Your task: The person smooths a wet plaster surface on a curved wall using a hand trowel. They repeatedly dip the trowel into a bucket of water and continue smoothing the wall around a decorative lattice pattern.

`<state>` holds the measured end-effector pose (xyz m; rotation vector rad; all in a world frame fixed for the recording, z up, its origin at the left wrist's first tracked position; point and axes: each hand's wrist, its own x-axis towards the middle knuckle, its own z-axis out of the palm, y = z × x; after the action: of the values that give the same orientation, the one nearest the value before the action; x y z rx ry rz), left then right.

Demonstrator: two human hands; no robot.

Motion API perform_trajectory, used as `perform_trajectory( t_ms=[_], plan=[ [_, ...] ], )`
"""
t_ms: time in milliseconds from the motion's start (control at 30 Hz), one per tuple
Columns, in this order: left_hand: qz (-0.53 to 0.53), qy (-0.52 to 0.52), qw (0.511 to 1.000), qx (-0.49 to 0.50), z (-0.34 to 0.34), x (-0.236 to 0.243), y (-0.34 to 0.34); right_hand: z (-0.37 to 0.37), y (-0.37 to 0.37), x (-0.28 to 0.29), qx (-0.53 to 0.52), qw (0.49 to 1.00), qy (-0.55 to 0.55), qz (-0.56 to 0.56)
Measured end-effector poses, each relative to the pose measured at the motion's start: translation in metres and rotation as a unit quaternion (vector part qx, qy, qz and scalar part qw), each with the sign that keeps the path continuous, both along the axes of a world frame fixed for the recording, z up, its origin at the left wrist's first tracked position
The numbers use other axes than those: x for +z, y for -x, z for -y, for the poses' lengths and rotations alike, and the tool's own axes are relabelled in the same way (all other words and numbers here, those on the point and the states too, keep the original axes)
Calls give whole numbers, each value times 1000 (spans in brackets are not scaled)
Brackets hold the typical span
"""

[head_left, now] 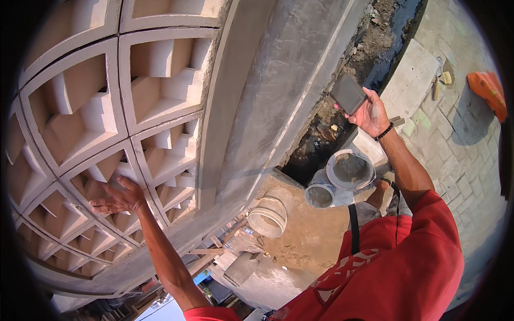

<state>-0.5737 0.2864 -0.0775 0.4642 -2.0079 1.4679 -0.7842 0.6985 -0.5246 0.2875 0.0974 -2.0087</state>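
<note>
My left hand (pixel 120 197), its fingers stretched out, rests against the wall of pale openwork blocks (pixel 123 80). The fingers lie across a block's edge and recess, and the hand holds nothing. Out to the right, my right hand (pixel 370 116) grips a dark grey rectangular block (pixel 349 94) by its near side. It looks like a sponge or foam pad, though its material is hard to tell. Below that hand stand a round bucket (pixel 350 169) and a smaller container (pixel 320 196), both with something grey inside.
An open ditch (pixel 316 142) with dark water and rubble runs beside the smooth grey wall base (pixel 278 80). A white bucket (pixel 266 216) stands on sandy ground. Tools (pixel 436 85) lie on a pale slab (pixel 409 75). Something orange (pixel 488 93) is over the paving at right.
</note>
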Motion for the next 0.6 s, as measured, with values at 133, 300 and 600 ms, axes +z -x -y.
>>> perform_trajectory(
  t_ms=[133, 300, 600],
  plan=[
    [-12, -20, 1000, 5, 2, 0, -3, 8, -20, 6, 29, 999, -29, 19],
    [-20, -25, 999, 19, 1, -2, -2, 34, -45, 27, 29, 998, -30, 51],
    [13, 8, 1000, 12, 10, 3, -9, 104, -88, 52, 29, 990, 135, 41]
  ],
)
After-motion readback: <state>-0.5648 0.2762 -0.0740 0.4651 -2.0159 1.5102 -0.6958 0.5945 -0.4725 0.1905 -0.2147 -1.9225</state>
